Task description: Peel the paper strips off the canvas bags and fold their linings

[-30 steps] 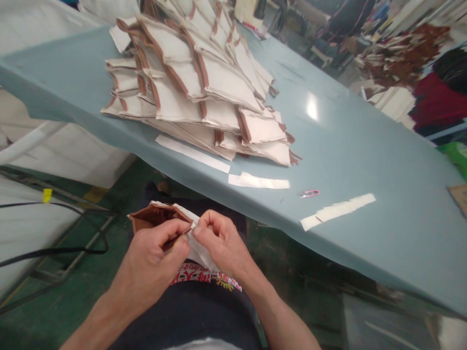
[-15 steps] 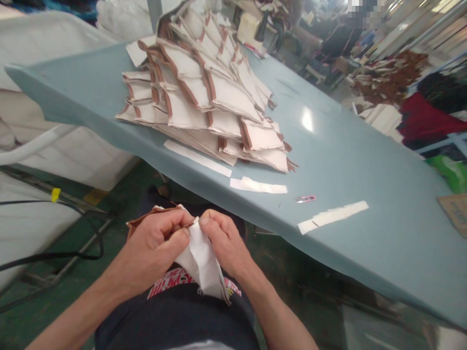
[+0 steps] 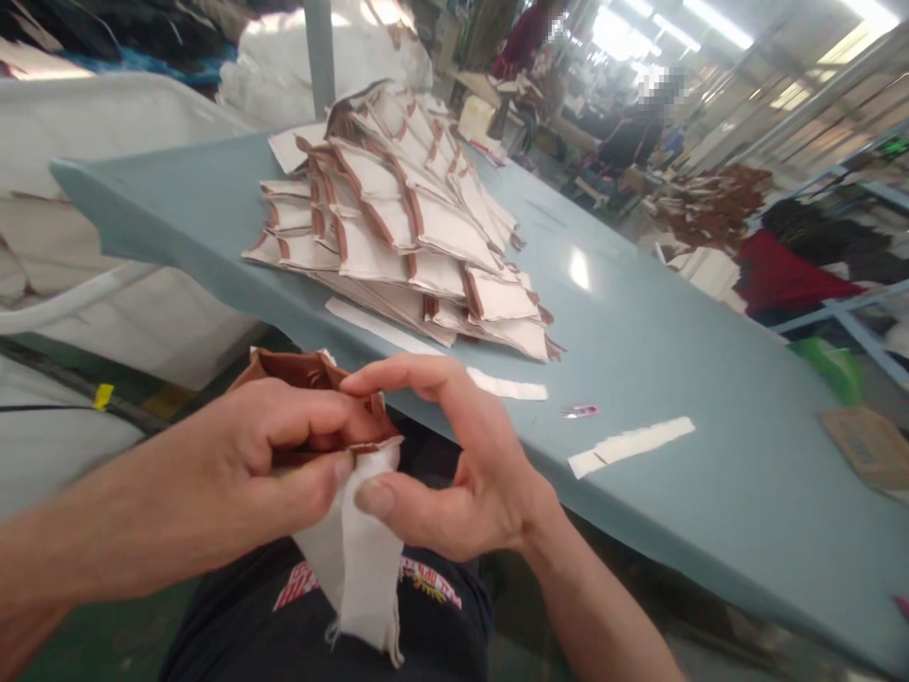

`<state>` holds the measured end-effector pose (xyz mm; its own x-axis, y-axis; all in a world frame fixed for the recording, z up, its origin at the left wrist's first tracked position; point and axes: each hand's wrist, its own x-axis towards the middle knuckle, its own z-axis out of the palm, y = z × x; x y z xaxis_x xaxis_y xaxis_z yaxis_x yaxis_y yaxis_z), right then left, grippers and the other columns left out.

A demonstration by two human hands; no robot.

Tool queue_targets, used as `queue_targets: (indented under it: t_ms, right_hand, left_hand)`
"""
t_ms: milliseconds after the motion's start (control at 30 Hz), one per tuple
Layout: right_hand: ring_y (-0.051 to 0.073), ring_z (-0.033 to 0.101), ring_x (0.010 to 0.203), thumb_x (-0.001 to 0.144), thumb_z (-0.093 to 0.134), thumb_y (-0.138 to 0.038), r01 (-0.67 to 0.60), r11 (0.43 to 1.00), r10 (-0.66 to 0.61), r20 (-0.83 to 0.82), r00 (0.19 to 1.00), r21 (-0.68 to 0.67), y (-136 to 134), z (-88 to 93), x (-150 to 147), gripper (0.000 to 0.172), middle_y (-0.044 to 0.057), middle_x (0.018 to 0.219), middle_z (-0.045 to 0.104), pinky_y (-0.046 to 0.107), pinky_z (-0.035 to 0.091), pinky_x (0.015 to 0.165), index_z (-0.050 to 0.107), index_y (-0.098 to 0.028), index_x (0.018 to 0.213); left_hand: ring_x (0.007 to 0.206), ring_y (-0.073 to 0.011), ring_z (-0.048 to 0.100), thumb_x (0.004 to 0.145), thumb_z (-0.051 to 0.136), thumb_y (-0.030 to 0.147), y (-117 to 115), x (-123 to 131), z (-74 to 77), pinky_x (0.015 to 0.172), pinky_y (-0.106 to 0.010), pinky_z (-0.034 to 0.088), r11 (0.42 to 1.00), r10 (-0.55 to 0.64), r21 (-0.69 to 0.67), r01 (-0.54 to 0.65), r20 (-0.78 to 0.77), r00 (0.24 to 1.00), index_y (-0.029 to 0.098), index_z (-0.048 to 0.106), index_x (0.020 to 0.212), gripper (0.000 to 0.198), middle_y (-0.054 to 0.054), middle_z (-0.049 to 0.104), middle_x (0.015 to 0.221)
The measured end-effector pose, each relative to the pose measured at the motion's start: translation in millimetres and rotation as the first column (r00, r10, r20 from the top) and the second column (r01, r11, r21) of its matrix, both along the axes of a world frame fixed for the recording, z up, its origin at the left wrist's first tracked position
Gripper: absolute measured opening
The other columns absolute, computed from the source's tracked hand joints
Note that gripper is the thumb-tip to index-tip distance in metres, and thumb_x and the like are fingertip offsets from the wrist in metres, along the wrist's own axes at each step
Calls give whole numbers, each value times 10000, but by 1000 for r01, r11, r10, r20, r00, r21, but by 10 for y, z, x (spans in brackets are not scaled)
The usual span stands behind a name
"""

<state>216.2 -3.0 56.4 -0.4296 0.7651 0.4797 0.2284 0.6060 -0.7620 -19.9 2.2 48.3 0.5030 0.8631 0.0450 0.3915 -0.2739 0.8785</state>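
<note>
A white and brown cloth piece (image 3: 370,568) is held up above my lap, its brown inner side turned upward and a white strip hanging down in front. My left hand (image 3: 276,455) is closed on its upper edge, thumb outside and fingers tucked into the brown part. My right hand (image 3: 475,464) has thumb and index finger spread wide around the right corner. The right thumb lies against the white strip, while the index fingertip is by the brown edge. The cloth's far side is partly hidden behind my hands.
On the blue-green table (image 3: 639,350) lies a large pile of white pieces with brown edges (image 3: 398,218). Nearer its front edge are pink thread snips (image 3: 580,411) and a pale strip (image 3: 632,447). A white bin (image 3: 128,123) stands left; people work in the background.
My right thumb and index finger have spread apart from their pinch. The cloth has turned and come up, showing more of its brown inside. The camera view has shifted slightly.
</note>
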Motion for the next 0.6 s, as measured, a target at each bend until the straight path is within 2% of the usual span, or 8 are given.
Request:
queue_targets:
  t_ms: [100,200,233,300,400,533,600]
  right_hand:
    - [203,826,927,984,817,-470,-100,995,100,102,990,-9,134,19,-84,382,20,1089,870,320,665,871,730,-286,1307]
    - [120,639,616,1002,796,-465,-144,989,138,172,975,19,216,-6,-136,233,-57,760,733,264,476,621,726,-245,1030]
    - [105,566,577,1005,795,-467,-157,987,149,203,968,23,232,-12,-149,265,-73,696,666,265,408,592,688,-240,920]
    - [98,451,563,1024,769,-485,-196,980,184,258,948,21,251,-25,-173,409,-84,632,548,281,325,590,575,-237,764]
    - [107,368,593,1074,684,-535,-232,972,231,294,928,-30,266,-60,-205,526,-81,632,444,301,297,630,453,-241,704]
    - [106,387,613,1064,688,-549,-263,951,295,227,928,-163,280,-114,-213,523,-79,652,438,295,299,638,444,-242,718]
    - [102,393,599,1022,728,-498,-299,907,355,160,921,-296,279,-101,-198,474,-83,637,436,280,300,610,471,-241,717]
  left_hand:
    - [547,-100,638,940,605,360,-49,-74,37,496,-140,450,997,-42,-61,46,59,997,249,783,811,247,67,760,662]
    - [474,-83,525,914,589,343,-123,-138,38,459,-153,380,998,33,-58,-29,66,997,266,728,763,220,105,664,559]
    - [478,-86,526,907,577,342,-142,-158,29,467,-162,387,997,47,-61,-44,45,998,270,723,759,220,107,663,561]
    - [501,-97,571,904,562,347,-165,-197,-2,490,-180,421,996,55,-75,-56,-12,998,276,725,783,215,103,701,595]
    - [546,-116,656,939,577,367,-168,-232,-55,510,-200,457,997,58,-50,-62,-77,995,288,721,833,196,95,761,655]
    - [540,-113,676,976,568,354,-186,-217,-96,516,-224,449,984,110,149,-95,-94,990,307,712,851,196,101,760,683]
    - [563,-113,683,1005,539,324,-216,-207,-117,572,-239,464,962,139,254,-104,-124,983,308,714,880,216,94,759,715]
